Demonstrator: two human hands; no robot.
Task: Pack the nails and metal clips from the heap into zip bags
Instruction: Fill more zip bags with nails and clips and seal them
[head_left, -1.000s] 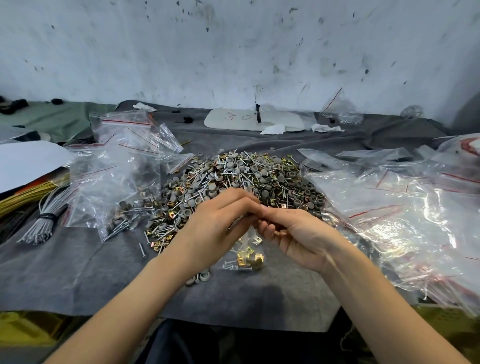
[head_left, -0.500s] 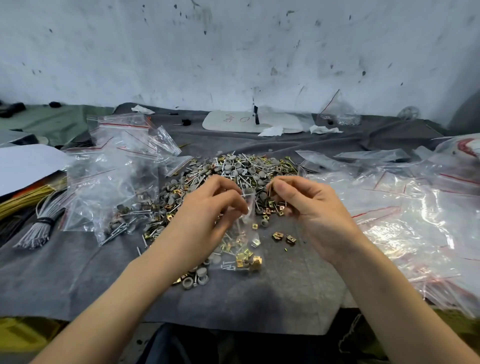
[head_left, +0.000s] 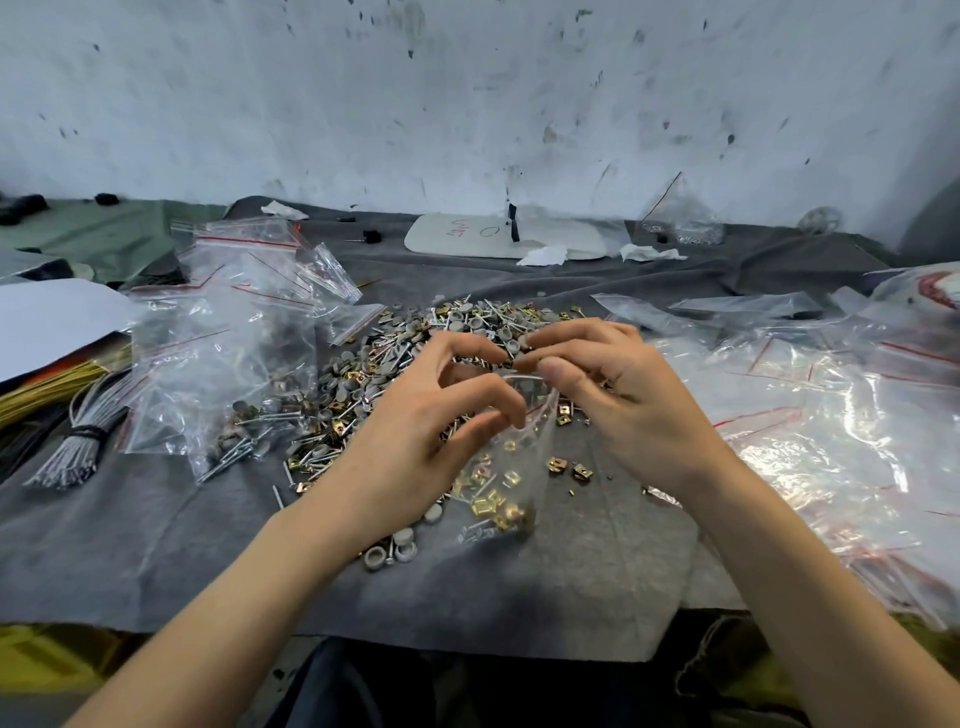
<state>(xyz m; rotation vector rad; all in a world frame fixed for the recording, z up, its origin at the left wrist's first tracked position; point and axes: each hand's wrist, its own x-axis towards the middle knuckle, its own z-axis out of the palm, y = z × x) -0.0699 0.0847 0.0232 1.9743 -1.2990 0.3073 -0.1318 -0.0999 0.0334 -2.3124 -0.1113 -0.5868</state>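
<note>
The zip bag (head_left: 511, 457), already holding brass clips (head_left: 488, 503), lies at the near edge of the heap (head_left: 467, 325) and is kept open at its mouth by the left hand (head_left: 415, 431), which pinches the rim. The right hand (head_left: 623, 405) is curled just above that mouth; whether a piece is pinched cannot be told. Filling appears to be under way. Next, pieces must be dropped squarely into the narrow opening.

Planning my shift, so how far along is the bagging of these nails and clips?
Done: several filled bags lie at the left. In hand: the left hand holds a small zip bag open, clips and nails in its bottom, the right hand at its mouth. Left: a big heap.
</note>
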